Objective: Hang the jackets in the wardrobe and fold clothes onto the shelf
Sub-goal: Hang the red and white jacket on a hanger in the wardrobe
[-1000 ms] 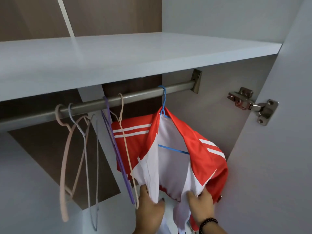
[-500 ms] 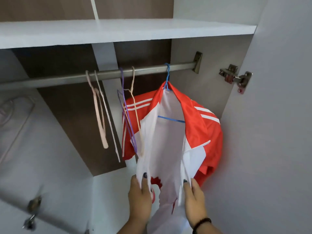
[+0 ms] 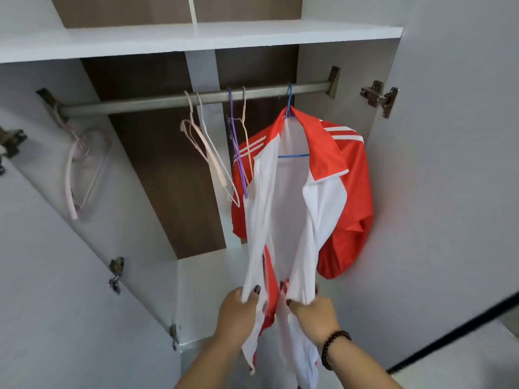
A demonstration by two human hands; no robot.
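Your left hand and right hand each pinch a white front edge of the red track jacket, which hangs on the blue hanger at the rail's right end. Draw both edges together evenly, so the shoulders stay seated on the hanger.

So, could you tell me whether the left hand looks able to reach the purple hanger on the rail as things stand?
Probably yes, once it lets go. The left hand grips the red jacket's front edge, so it is occupied. The purple hanger hangs up and slightly left on the rail, with open space in front.
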